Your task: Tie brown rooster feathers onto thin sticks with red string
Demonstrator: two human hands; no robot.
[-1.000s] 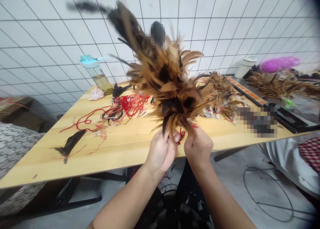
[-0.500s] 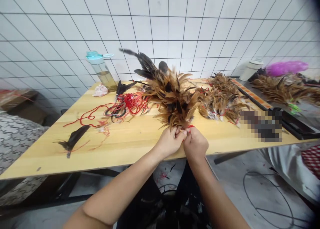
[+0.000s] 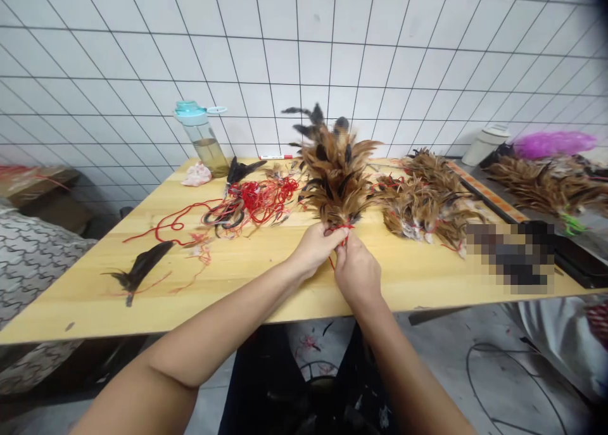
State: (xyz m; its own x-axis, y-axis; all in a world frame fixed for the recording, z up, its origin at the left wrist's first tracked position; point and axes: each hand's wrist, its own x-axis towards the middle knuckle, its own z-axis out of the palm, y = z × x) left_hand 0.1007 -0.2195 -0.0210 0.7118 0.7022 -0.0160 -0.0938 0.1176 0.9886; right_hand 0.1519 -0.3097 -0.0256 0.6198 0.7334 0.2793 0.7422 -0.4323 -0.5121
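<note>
A feather duster (image 3: pixel 337 175) of brown and black feathers stands nearly upright over the table in front of me, its base towards my body. Red string (image 3: pixel 342 226) goes round its base. My left hand (image 3: pixel 316 250) is closed there, thumb pressed near the string. My right hand (image 3: pixel 359 269) is closed just below and to the right, touching the left thumb. A loose red string end hangs between the hands. The fingers hide the duster's lower end, so what lies inside each grip shows only in part.
Left of the duster lie tangled red string (image 3: pixel 266 197), scissors (image 3: pixel 223 216) and a black feather (image 3: pixel 145 264). A water bottle (image 3: pixel 206 145) and marker (image 3: pixel 276 157) are at the back. More feather bundles (image 3: pixel 420 201) lie right, with a white cup (image 3: pixel 485 145) behind.
The duster has swung from leaning left to nearly upright, and its string-wrapped base now shows more clearly. Both hands stay closed at the base. The view has shifted slightly.
</note>
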